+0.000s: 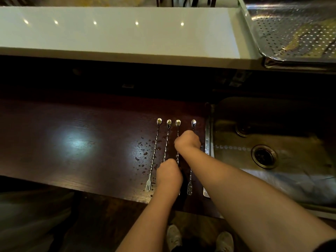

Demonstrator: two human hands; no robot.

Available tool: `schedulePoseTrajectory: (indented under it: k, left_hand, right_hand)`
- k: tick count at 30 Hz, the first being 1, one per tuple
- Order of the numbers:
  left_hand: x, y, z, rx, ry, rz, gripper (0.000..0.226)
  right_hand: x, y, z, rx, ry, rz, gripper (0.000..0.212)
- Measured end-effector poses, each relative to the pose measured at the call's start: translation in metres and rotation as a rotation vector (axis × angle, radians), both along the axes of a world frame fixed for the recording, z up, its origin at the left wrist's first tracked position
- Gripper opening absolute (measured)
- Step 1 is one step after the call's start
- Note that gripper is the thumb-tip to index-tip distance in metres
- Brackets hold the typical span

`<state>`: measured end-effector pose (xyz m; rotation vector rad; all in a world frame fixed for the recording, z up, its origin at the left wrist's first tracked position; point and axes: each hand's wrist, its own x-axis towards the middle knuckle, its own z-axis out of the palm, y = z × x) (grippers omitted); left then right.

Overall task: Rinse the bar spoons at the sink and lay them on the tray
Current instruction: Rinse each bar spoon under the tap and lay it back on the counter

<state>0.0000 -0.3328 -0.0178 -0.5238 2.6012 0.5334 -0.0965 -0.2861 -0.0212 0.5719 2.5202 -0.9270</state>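
Several long twisted bar spoons lie side by side on the dark wooden counter (72, 142), bowls pointing away, fork ends towards me. The leftmost spoon (154, 153) lies free. My left hand (169, 172) is curled down over the lower stems of the second spoon (168, 131) and the third spoon (177, 124). My right hand (188, 140) is closed over the upper stem of the rightmost spoon (193, 123), touching the third as well. The perforated steel tray (291, 33) sits at the far right, apart from both hands.
A steel sink (236, 153) with a round drain (264, 156) lies right of the spoons. Water drops (143, 151) spot the wood by the leftmost spoon. A white raised counter (118, 33) runs across the back. My shoes (173, 235) show below.
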Motion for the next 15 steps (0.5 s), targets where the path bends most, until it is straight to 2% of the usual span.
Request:
schedulePoseTrajectory:
  k: [9,15]
  left_hand:
    - [0.0,0.007,0.013,-0.021,0.08,-0.038,0.022]
    - [-0.008,0.016,0.034,-0.034,0.144,-0.037,0.017]
  right_hand:
    - [0.0,0.009,0.005,-0.056,0.051,-0.026,0.016]
    - [-0.005,0.033,0.02,-0.22,0.113,-0.146,0.017]
